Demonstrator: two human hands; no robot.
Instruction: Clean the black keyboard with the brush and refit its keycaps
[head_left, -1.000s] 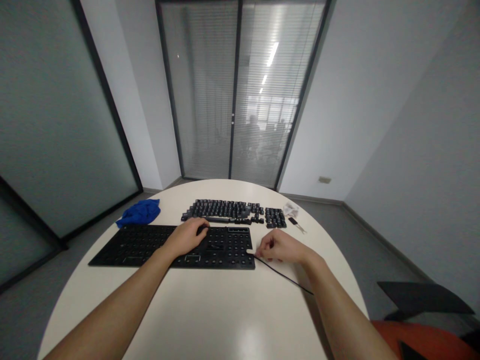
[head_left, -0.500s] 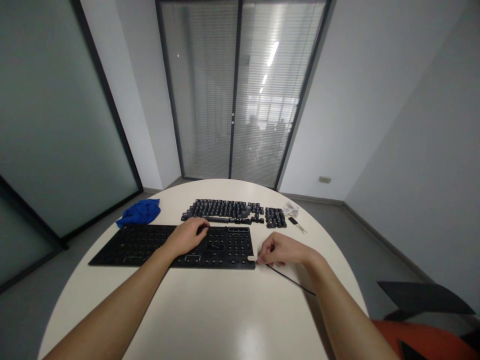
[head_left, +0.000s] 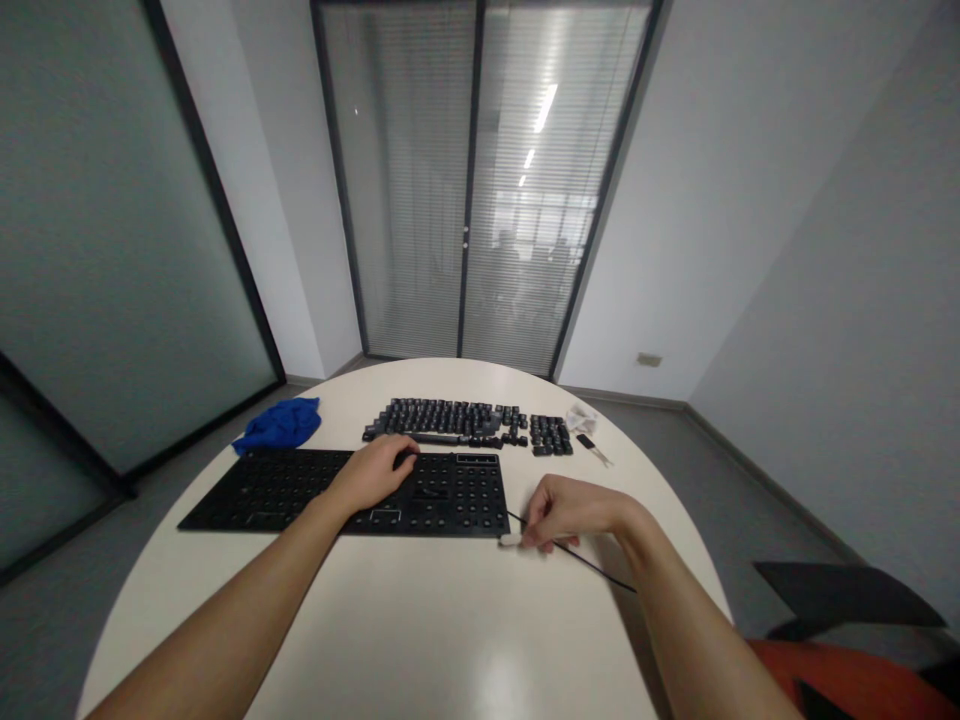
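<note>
Your round table (head_left: 420,640) drops off close beyond your right wrist, and its near half gives you room to move. The stripped black keyboard frame (head_left: 285,490) lies across the middle, with loose keycaps (head_left: 450,418) in rows behind it and a blue cloth (head_left: 281,424) at the far left. Your left hand (head_left: 371,475) rests flat on the frame, grasping nothing. Your right hand (head_left: 574,510) pinches a small white piece (head_left: 510,540) just off the frame's near right corner, beside a thin black cord (head_left: 600,572). You appear to be working at that corner. Your next move calls for a steady frame and slack cord kept away from the rim.
</note>
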